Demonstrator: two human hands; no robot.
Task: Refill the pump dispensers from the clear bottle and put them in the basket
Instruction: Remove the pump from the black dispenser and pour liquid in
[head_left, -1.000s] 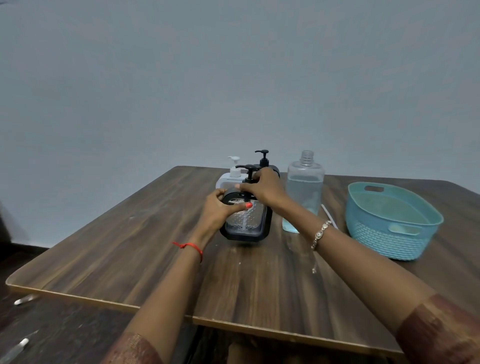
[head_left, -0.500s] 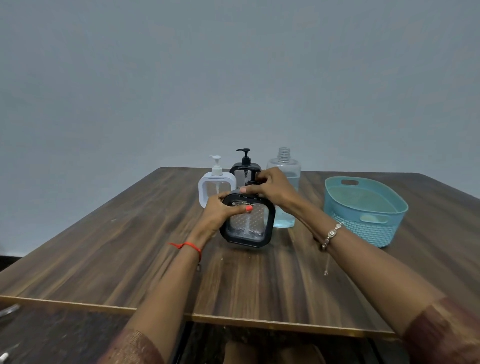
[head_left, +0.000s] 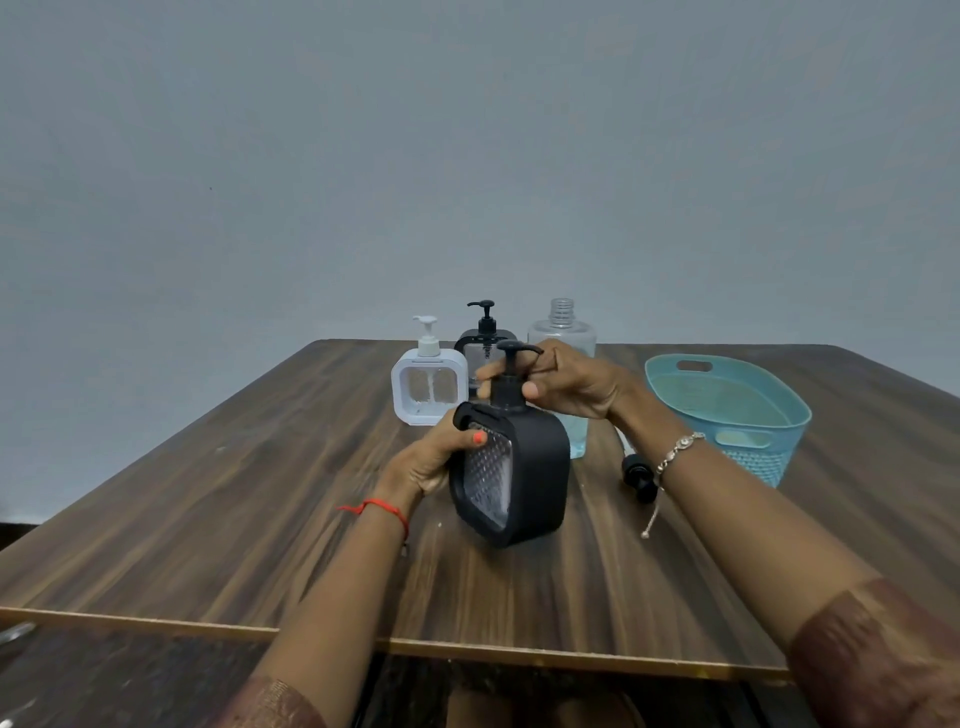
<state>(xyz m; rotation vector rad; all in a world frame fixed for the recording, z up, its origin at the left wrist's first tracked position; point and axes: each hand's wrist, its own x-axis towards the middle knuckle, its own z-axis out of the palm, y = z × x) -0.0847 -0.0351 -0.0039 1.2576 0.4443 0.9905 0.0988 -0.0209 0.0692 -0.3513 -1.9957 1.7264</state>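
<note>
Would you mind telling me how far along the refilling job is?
Done: the clear bottle is uncapped, its cap on the table. In hand: the left hand steadies a black dispenser while the right hand grips its pump. Left: filling all three; the basket is empty.

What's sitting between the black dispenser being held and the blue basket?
In the head view, a small black cap lies on the table between the held black dispenser and the blue basket, partly hidden by the right wrist.
</note>
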